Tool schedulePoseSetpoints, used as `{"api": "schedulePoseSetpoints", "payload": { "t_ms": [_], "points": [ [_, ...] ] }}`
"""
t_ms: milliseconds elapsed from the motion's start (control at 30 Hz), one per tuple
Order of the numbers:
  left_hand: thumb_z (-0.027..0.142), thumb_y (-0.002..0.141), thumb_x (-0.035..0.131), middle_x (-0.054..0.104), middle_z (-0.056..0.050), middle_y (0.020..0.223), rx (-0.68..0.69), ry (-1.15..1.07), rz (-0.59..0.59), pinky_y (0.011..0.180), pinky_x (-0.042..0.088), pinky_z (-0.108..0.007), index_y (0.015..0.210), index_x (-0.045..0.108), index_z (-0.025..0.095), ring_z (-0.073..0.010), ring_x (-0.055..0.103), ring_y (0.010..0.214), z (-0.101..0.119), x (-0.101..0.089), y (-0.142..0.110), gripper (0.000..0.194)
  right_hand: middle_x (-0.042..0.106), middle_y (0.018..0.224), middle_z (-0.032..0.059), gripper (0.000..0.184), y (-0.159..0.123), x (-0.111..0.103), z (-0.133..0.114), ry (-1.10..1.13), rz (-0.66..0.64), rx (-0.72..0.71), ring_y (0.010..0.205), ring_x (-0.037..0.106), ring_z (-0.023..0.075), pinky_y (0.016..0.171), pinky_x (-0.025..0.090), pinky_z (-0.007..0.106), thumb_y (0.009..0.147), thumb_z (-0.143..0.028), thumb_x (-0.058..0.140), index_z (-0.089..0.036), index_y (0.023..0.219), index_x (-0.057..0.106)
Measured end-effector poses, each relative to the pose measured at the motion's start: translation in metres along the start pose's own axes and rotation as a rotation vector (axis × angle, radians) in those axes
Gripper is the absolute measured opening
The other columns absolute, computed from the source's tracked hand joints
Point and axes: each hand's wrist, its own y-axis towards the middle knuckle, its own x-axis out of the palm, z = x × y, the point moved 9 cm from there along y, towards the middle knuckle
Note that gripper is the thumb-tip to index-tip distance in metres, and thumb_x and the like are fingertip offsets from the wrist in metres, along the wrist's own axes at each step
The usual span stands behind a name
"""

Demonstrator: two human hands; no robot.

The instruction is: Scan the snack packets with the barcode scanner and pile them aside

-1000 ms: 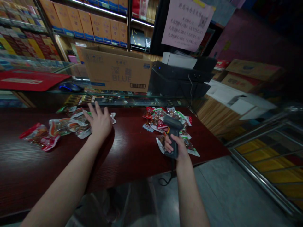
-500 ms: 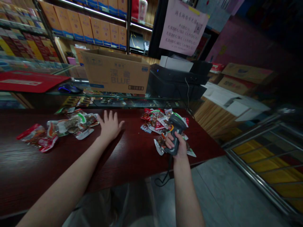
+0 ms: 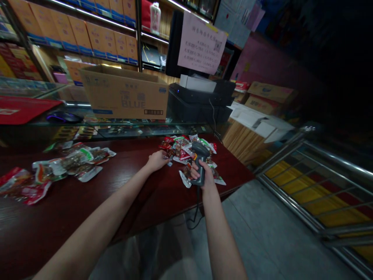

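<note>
My right hand is closed round the handle of a dark barcode scanner, held over a pile of shiny sealed snack packets on the right of the counter. The scanner's cord hangs down past the counter's front edge. At the pile's left edge, my left hand has its fingers curled on a snack packet; the fingertips are partly hidden. Farther left lies a row of similar red, green and clear packets, apart from both hands.
A dark red wooden counter spans the front. Behind it stand a glass case with a cardboard box, a computer mouse and a black printer. A metal railing runs along the right.
My left hand has moved right, from the left row of packets to the right pile, and its spread fingers have curled. The view has turned right; the scanner stays over the pile.
</note>
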Motion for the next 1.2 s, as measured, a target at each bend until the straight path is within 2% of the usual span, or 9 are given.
{"api": "schedulePoseSetpoints", "payload": {
  "t_ms": [67, 133, 233, 333, 533, 800, 933, 1067, 1200],
  "points": [
    [0.028, 0.061, 0.073, 0.066, -0.005, 0.077, 0.004, -0.126, -0.024, 0.08, 0.049, -0.04, 0.079, 0.06, 0.019, -0.025, 0.065, 0.079, -0.004, -0.01, -0.01, 0.024, 0.042, 0.058, -0.0086, 0.025, 0.0, 0.002, 0.001, -0.01, -0.011, 0.005, 0.036, 0.026, 0.0041, 0.035, 0.027, 0.017, 0.075, -0.037, 0.063, -0.021, 0.091, 0.051],
    [0.029, 0.063, 0.072, 0.066, -0.004, 0.081, -0.033, -0.431, -0.06, 0.078, 0.052, -0.04, 0.083, 0.058, 0.018, -0.0211, 0.066, 0.075, -0.009, -0.019, -0.025, 0.027, 0.042, 0.058, -0.0088, 0.026, 0.0, 0.004, 0.003, -0.023, -0.014, 0.016, 0.036, 0.026, 0.004, 0.035, 0.027, 0.017, 0.075, -0.036, 0.063, -0.021, 0.092, 0.051],
    [0.028, 0.066, 0.072, 0.067, -0.004, 0.098, -0.115, -0.984, -0.143, 0.08, 0.054, -0.041, 0.093, 0.055, 0.019, -0.0184, 0.068, 0.081, -0.008, -0.026, -0.047, 0.034, 0.042, 0.058, -0.0088, 0.026, 0.0, 0.006, 0.007, -0.044, -0.027, 0.046, 0.036, 0.026, 0.0041, 0.035, 0.027, 0.018, 0.075, -0.036, 0.062, -0.02, 0.093, 0.052],
    [0.025, 0.068, 0.072, 0.066, -0.005, 0.109, -0.112, -1.215, -0.148, 0.081, 0.054, -0.035, 0.101, 0.054, 0.021, -0.0177, 0.068, 0.091, 0.002, -0.036, -0.057, 0.038, 0.043, 0.058, -0.0088, 0.025, -0.002, 0.011, 0.011, -0.075, -0.08, 0.086, 0.035, 0.026, 0.0037, 0.035, 0.027, 0.018, 0.075, -0.038, 0.063, -0.019, 0.086, 0.05],
    [0.027, 0.069, 0.071, 0.067, -0.002, 0.102, -0.142, -1.183, 0.002, 0.065, 0.05, -0.021, 0.099, 0.056, 0.022, -0.0128, 0.066, 0.084, -0.002, -0.051, -0.053, 0.034, 0.043, 0.058, -0.0084, 0.03, -0.008, 0.019, 0.02, -0.149, -0.173, 0.168, 0.036, 0.03, 0.0033, 0.036, 0.029, 0.017, 0.078, -0.044, 0.062, -0.019, 0.076, 0.044],
    [0.032, 0.075, 0.068, 0.067, -0.004, 0.104, -0.136, -1.211, -0.059, 0.07, 0.053, -0.025, 0.103, 0.059, 0.02, -0.0128, 0.065, 0.086, 0.0, -0.044, -0.053, 0.031, 0.047, 0.062, -0.0091, 0.036, -0.013, 0.026, 0.025, -0.156, -0.241, 0.209, 0.036, 0.033, 0.0031, 0.035, 0.028, 0.017, 0.078, -0.041, 0.062, -0.018, 0.102, 0.049],
    [0.028, 0.069, 0.075, 0.068, -0.003, 0.097, -0.118, -1.239, -0.036, 0.077, 0.054, -0.028, 0.098, 0.06, 0.018, -0.0132, 0.065, 0.084, 0.0, -0.036, -0.051, 0.034, 0.049, 0.06, -0.0088, 0.038, -0.013, 0.028, 0.03, -0.2, -0.271, 0.214, 0.034, 0.035, 0.0035, 0.033, 0.029, 0.018, 0.079, -0.037, 0.063, -0.016, 0.108, 0.05],
    [0.03, 0.063, 0.08, 0.066, 0.0, 0.085, -0.125, -1.154, -0.028, 0.071, 0.052, -0.025, 0.094, 0.059, 0.018, -0.0109, 0.063, 0.073, -0.005, -0.027, -0.05, 0.039, 0.048, 0.058, -0.0088, 0.033, -0.011, 0.029, 0.032, -0.275, -0.247, 0.197, 0.033, 0.036, 0.0031, 0.033, 0.027, 0.017, 0.08, -0.03, 0.065, -0.015, 0.105, 0.052],
    [0.033, 0.061, 0.08, 0.065, -0.002, 0.089, -0.13, -1.119, 0.007, 0.075, 0.053, -0.031, 0.095, 0.059, 0.017, -0.0144, 0.064, 0.078, -0.007, -0.026, -0.049, 0.043, 0.049, 0.056, -0.0086, 0.026, -0.01, 0.027, 0.031, -0.31, -0.217, 0.185, 0.033, 0.038, 0.0035, 0.033, 0.029, 0.017, 0.079, -0.029, 0.066, -0.016, 0.095, 0.051]
  ]
}}
